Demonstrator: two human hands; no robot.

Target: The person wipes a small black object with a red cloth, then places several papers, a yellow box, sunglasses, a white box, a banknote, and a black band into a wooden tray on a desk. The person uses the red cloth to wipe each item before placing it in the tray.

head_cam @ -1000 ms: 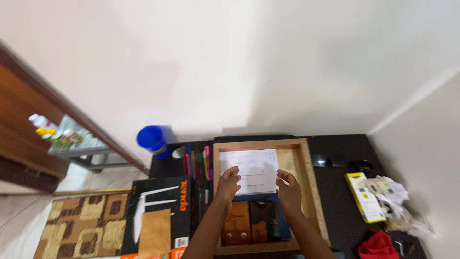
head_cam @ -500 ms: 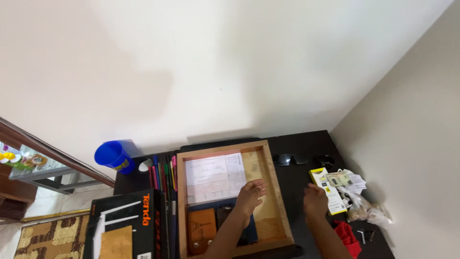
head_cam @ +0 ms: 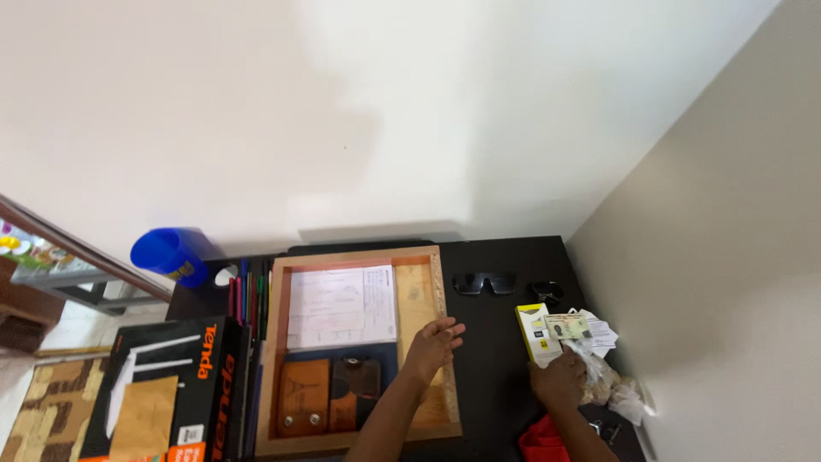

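- Resting our left hand [head_cam: 433, 340], fingers spread flat and holding nothing, on the right rim of the wooden tray [head_cam: 267, 359], likely to steady it.
- Our right hand [head_cam: 558, 381] reaches the cluttered corner, touching the yellow box [head_cam: 534, 335] and crumpled plastic bag [head_cam: 599, 376]; we cannot tell whether its fingers grip anything.
- A small card [head_cam: 567, 325] lies on the box; sunglasses [head_cam: 484, 282] sit just beyond.
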